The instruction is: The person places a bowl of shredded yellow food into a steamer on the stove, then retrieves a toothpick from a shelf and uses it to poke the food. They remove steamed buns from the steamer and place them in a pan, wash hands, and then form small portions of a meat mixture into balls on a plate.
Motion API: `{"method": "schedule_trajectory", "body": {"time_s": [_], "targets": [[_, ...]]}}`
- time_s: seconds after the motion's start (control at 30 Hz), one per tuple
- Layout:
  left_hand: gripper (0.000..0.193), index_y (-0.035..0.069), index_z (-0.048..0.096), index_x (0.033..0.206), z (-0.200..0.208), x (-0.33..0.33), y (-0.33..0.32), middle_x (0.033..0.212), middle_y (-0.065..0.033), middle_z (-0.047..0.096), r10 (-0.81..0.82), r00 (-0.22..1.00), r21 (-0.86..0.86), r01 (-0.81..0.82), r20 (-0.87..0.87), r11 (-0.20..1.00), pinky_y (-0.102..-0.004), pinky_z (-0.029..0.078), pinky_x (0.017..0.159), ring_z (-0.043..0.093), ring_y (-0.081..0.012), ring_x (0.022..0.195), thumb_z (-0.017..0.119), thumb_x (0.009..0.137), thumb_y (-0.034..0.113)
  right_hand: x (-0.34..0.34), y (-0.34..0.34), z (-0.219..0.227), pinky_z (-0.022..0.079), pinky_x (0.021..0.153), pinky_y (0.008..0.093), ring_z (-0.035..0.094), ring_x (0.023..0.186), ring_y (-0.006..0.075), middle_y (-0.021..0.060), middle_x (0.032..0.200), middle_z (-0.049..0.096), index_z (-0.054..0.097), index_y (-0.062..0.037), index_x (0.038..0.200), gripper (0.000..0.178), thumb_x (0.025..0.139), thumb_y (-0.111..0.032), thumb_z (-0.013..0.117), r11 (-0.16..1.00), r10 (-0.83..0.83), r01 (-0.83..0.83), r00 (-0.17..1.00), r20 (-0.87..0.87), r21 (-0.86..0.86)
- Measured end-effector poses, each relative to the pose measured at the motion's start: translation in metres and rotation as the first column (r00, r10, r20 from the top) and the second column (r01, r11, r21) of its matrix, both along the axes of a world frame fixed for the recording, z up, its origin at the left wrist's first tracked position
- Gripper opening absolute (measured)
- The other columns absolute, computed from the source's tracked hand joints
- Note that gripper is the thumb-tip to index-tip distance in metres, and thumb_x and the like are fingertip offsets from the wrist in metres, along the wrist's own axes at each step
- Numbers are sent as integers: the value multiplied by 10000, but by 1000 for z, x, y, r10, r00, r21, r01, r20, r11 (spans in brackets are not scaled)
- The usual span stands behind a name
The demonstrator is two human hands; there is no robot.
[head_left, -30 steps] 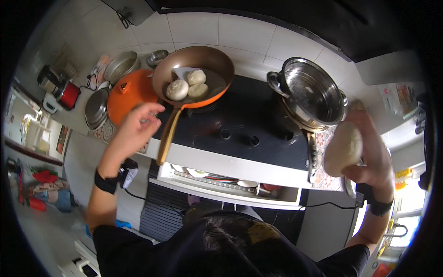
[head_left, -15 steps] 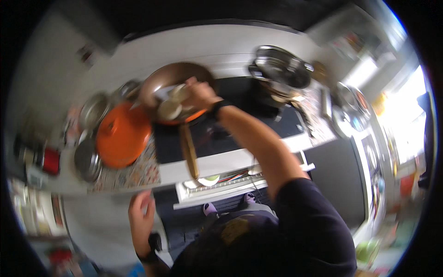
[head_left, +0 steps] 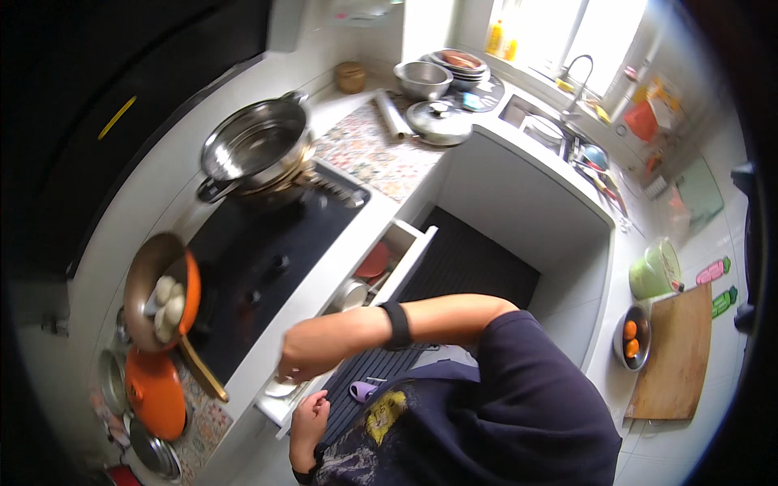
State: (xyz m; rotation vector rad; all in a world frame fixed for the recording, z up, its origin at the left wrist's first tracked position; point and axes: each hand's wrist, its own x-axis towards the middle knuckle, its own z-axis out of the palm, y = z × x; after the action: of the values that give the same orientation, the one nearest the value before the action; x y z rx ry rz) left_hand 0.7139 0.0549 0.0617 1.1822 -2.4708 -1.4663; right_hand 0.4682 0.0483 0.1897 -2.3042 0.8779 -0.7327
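Note:
My right hand is lowered over the near end of the open white drawer, its fingers curled downward. Its fingertips are partly hidden, and I cannot make out what is in them. Close below it, by the drawer's front, my left hand is loosely bent with nothing visible in it. White dishes lie in the drawer beneath my right hand. On the hob's left side, an orange pan with a brown inside and a long golden handle holds several pale, round buns.
A steel steamer pot stands on the black hob. Beside the pan lies an orange lid. Steel bowls and a lidded pan occupy the far counter. A cutting board and bowl of oranges are at right.
My right hand has left the pan and come down to the drawer. My left hand is now close to it. The view has turned to the right.

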Motion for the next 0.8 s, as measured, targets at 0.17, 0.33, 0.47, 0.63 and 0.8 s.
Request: {"method": "schedule_trajectory", "body": {"time_s": [0.17, 0.33, 0.47, 0.63, 0.8], "targets": [[204, 2, 639, 1037, 32, -166, 30, 877, -147, 647, -230, 960, -121, 212, -158, 970, -313, 496, 707, 637, -222, 776, 549, 873, 82, -154, 134, -1, 502, 636, 365, 629, 677, 313, 143, 707, 637, 656, -10, 821, 132, 812, -136, 616, 845, -518, 513, 855, -5, 152], [180, -20, 631, 781, 65, -365, 98, 681, -101, 630, -250, 867, -13, 271, -431, 962, -278, 472, 607, 618, -167, 648, 556, 892, 100, -290, 245, -14, 457, 496, 290, 605, 521, 157, 97, 581, 603, 617, -11, 748, 212, 834, -195, 677, 406, -914, 897, 396, 87, 177], [396, 11, 519, 618, 92, -509, 142, 584, -46, 576, -311, 696, 48, 444, -647, 895, -248, 421, 535, 535, -117, 536, 524, 959, 213, -379, 307, -20, 418, 461, 238, 517, 504, 63, 16, 549, 541, 608, -3, 721, 294, 889, -242, 636, -9, -962, 919, -116, 248, 394], [372, 58, 488, 727, 100, -675, 184, 620, -44, 510, -32, 652, 519, 631, -758, 576, -266, 422, 543, 494, -136, 557, 433, 994, 312, -498, 363, -31, 492, 645, 226, 613, 675, 95, 45, 714, 644, 643, 30, 932, 158, 906, -97, 552, -249, -870, 925, -344, 353, 288], [225, -31, 524, 1094, 91, -835, 201, 859, -142, 642, 191, 773, 776, 521, -605, 355, -302, 542, 754, 644, -208, 783, 415, 989, 136, -639, 394, -43, 480, 870, 291, 598, 1049, 195, 156, 1233, 586, 511, 12, 1273, 443, 840, -49, 580, -445, -854, 885, -466, 230, 139]]}}
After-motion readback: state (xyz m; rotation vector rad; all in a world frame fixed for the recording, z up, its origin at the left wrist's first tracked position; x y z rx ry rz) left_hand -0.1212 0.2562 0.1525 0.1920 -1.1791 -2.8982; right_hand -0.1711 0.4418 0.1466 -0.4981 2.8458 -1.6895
